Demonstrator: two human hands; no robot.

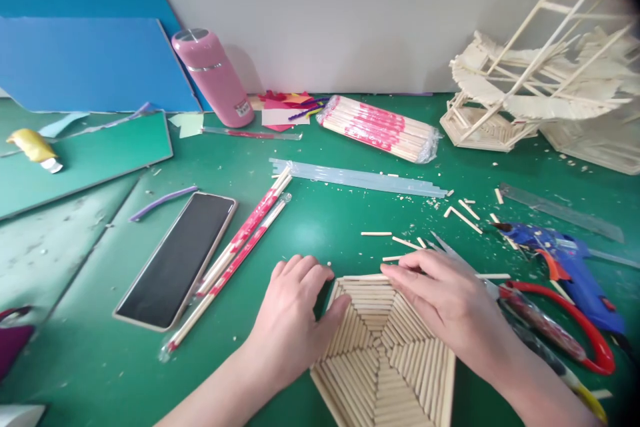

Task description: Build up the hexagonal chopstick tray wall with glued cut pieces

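Note:
A hexagonal panel of glued wooden sticks [383, 353], laid in rings around a small centre, is nearest me on the green table. My left hand [295, 313] is at its upper left corner, fingers curled outside the edge and thumb resting on the panel. Along the far edge runs a short wooden stick [363, 277]. At that stick's right end, my right hand [450, 293] has thumb and forefinger closed around it, covering part of the panel's upper right side. Scissors with red handles [607, 347] lie beside my right wrist, partly hidden.
A blue glue gun [565, 260] lies at right, near stick offcuts [465, 219]. Behind are glue sticks [360, 177], a pack of wooden sticks [377, 127], a pink bottle [217, 77] and a stick-built model [530, 87]. A phone [177, 260] lies left.

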